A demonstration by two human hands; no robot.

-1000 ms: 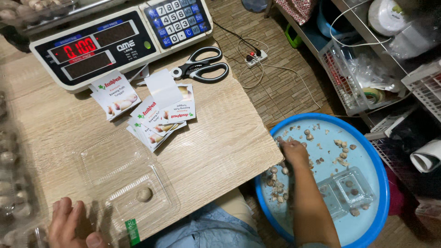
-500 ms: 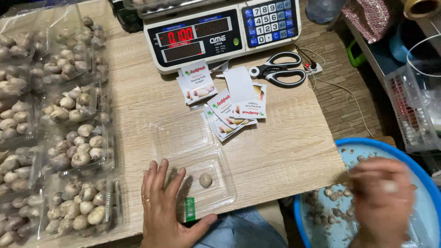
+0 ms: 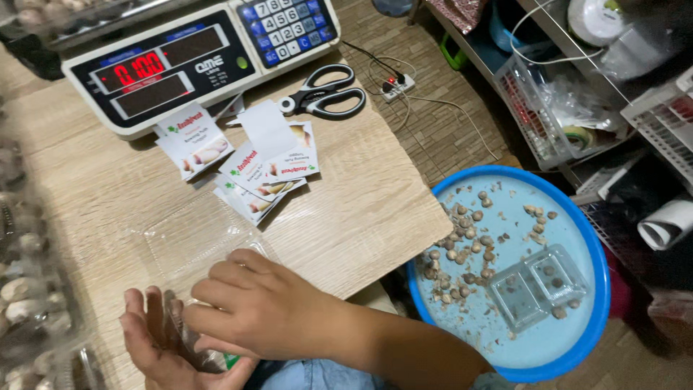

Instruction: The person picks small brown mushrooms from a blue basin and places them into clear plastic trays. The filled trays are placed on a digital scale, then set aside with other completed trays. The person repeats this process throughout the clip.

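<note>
Far left edge of the desk (image 3: 375, 217): blurred clear packs of pale round pieces (image 3: 22, 289), stacked, already filled by the look.

Near front edge: clear plastic clamshell box (image 3: 195, 249), open, lid half lying toward the desk middle. Left hand (image 3: 155, 347) under and beside the box's front part, palm up, fingers (image 3: 133, 307) spread and loosely curled against the plastic, bracing it, not clamped. Right hand (image 3: 253, 310) on top of the box's tray, fingers (image 3: 216, 285) bent down in a loose clench; whether pieces sit inside the fist cannot be told, the hand hides the tray.

To do this well: keep the left hand steady so the light box doesn't slide off the front edge; bring the right fingers low into the tray before opening, so nothing bounces out.

Middle: fan of small printed label slips (image 3: 253, 166), near the box, not touching. Back edge: digital scale (image 3: 188, 58), red digits lit; black scissors (image 3: 325, 94) just right of the slips.

Right, off the desk on the floor: blue round tray (image 3: 592, 245) with scattered brown-beige pieces (image 3: 462, 245) and a small empty clear box (image 3: 538, 285).
</note>
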